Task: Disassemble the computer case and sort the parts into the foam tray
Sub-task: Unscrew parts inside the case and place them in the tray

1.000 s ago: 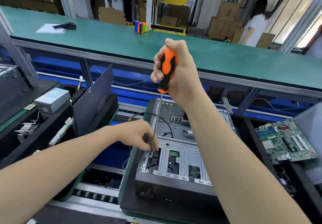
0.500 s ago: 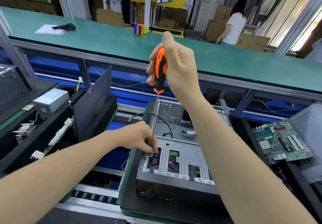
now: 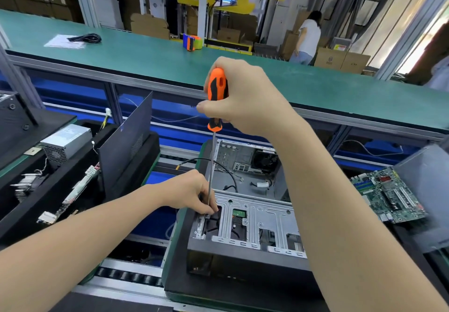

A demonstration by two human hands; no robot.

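Bench (image 3: 145, 54) green, cartons (image 3: 340, 59) behind | right fingers (image 3: 206, 107) grip screwdriver (image 3: 218, 85) | left fingers (image 3: 206, 207) pinch shaft (image 3: 211, 166) at case (image 3: 255, 217)

clear: case bay (image 3: 255, 178) open above | obstacle: black cable (image 3: 226, 167) crosses it | upright panel (image 3: 126, 146) left

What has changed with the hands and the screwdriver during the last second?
The right hand has shifted its grip round the screwdriver handle, whose top now shows. The left hand still pinches the shaft low down at the computer case; nothing was let go.
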